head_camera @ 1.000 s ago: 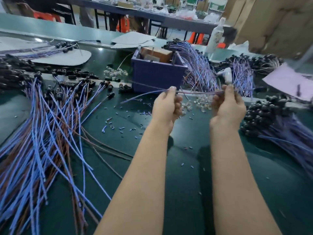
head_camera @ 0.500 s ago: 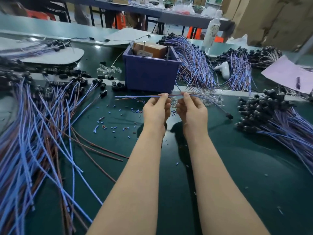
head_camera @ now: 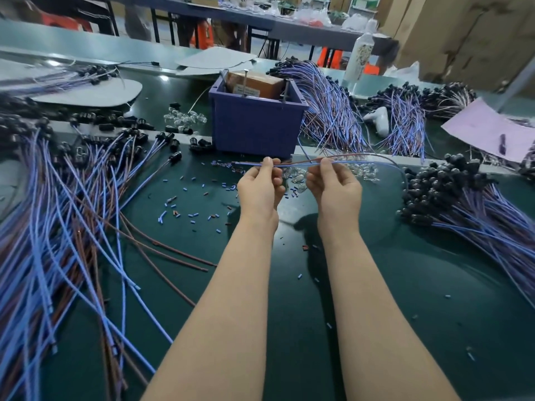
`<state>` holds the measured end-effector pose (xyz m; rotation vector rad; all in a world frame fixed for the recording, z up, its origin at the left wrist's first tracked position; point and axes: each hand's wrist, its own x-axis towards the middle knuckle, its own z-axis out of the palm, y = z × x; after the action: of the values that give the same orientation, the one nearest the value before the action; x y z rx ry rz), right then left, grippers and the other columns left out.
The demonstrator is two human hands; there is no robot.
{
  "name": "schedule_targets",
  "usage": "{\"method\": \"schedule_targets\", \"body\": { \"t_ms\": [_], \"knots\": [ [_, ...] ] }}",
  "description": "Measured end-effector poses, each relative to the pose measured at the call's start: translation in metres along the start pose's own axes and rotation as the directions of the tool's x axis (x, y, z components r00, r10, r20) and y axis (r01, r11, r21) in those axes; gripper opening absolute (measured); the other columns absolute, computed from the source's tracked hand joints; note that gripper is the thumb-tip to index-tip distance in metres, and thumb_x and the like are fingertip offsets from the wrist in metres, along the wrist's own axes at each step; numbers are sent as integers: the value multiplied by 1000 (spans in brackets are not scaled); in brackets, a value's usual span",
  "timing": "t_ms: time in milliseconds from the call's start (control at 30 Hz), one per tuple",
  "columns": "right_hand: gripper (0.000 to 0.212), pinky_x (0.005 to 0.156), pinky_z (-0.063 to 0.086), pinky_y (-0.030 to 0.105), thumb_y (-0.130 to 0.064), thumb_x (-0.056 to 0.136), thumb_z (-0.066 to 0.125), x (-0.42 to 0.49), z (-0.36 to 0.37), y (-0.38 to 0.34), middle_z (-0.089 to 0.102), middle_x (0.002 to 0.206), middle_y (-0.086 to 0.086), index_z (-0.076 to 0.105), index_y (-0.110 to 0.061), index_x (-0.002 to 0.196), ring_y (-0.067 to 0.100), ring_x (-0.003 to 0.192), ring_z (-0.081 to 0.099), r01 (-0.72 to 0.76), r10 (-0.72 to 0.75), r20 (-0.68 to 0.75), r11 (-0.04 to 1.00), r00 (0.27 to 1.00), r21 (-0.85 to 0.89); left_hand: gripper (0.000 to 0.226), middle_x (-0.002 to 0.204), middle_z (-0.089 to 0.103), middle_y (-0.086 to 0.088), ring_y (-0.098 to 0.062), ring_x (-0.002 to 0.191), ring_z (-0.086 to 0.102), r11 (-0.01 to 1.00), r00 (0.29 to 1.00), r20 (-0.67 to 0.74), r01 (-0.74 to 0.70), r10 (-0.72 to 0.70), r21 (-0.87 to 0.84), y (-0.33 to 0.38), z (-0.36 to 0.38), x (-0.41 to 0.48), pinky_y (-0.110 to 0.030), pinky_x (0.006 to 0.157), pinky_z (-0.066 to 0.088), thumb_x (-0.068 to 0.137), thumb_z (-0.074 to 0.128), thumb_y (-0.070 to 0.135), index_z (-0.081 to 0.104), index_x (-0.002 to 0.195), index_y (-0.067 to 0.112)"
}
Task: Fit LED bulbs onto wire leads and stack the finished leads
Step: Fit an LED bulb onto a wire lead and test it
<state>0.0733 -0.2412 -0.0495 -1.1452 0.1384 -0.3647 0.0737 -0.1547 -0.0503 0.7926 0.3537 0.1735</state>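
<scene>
Both hands hold one wire lead (head_camera: pixel 295 164), a blue and a brown strand, level above the green mat. My left hand (head_camera: pixel 260 189) pinches it near its bare left end. My right hand (head_camera: pixel 333 189) pinches it a little to the right. From there the lead arcs right and down toward a pile of leads with black sockets (head_camera: pixel 451 192). Clear LED bulbs (head_camera: pixel 359 172) lie on the mat just beyond my hands. A big spread of blue and brown leads (head_camera: pixel 66 233) covers the left side.
A purple bin (head_camera: pixel 254 123) holding a brown box stands just behind my hands. More lead bundles (head_camera: pixel 333 111) lie behind it to the right, with a pink sheet (head_camera: pixel 486 128) at far right. Small cut insulation bits (head_camera: pixel 191 204) litter the mat.
My right hand came in from the right until it sat close to my left hand, then drew a little apart again along the lead. The lead's socket end has swung down toward the right pile.
</scene>
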Motion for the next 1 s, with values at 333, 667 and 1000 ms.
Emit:
{"method": "schedule_targets", "body": {
  "t_ms": [333,667,1000],
  "knots": [
    [17,56,55,17,-12,96,52,1,-5,-6,66,55,-2,53,-10,79,6,50,62,-124,123,20,981,992,147,27,55,49,4,-1,37,40,975,1000,-6,-30,30,-220,12,-8,6,-12,39,34,101,43,15,58,80,6],
    [17,55,55,18,-7,95,52,-1,-3,-5,68,58,3,56,-6,79,9,52,65,-260,254,58,936,966,239,28,56,51,6,-1,43,43,983,998,10,-60,62,-176,10,-5,2,-12,43,40,99,48,27,62,82,9],
    [12,63,56,19,4,91,51,-4,3,-3,71,70,7,54,-7,93,12,62,66,-335,285,263,927,922,168,26,46,50,12,1,40,39,995,991,128,-42,30,92,3,2,-7,-13,49,38,98,50,17,64,77,13]
  ]
}}
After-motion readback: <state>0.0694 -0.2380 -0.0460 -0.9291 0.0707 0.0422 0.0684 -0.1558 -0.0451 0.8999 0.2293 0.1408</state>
